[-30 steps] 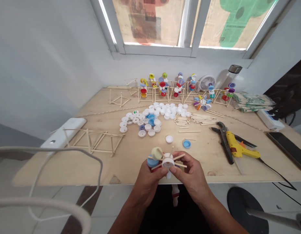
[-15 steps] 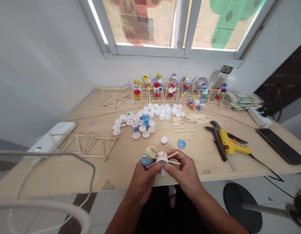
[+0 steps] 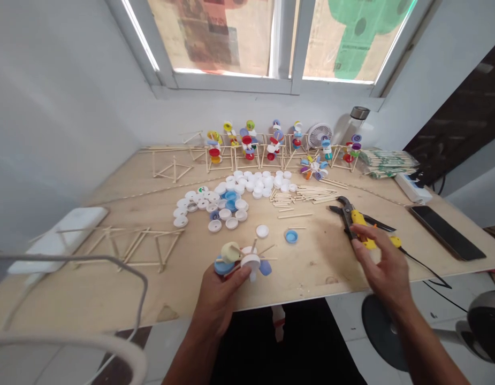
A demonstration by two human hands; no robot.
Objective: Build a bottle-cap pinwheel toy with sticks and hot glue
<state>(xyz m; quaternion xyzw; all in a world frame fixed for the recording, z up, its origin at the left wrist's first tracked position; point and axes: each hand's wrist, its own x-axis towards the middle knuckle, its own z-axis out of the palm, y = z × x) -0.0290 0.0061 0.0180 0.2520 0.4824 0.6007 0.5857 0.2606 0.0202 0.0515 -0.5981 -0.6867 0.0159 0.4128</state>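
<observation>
My left hand [image 3: 221, 294] grips a wheel of bottle caps and sticks [image 3: 250, 261] above the table's near edge. Bare wooden sticks spread out from the wheel's white centre cap, and cream, blue and purple caps sit on some of the others. Over at the right, my right hand [image 3: 386, 267] hovers by the yellow glue gun [image 3: 357, 218], fingers parted, and hides part of it. Black-handled pliers [image 3: 347, 215] lie against the gun. A white cap [image 3: 262, 231] and a blue cap [image 3: 291, 236] rest on the wood beyond the wheel.
White caps [image 3: 259, 182] and cut sticks [image 3: 315, 193] lie mid-table. Finished cap wheels on stick frames [image 3: 247, 147] line the back. A stick frame [image 3: 127, 248] and power strip [image 3: 62, 235] are left; a phone [image 3: 448, 232] is right. A grey cable [image 3: 143, 289] loops in front.
My right hand has let go of the cap wheel and moved right to the glue gun. My left hand still holds the wheel. The view has shifted slightly to the right.
</observation>
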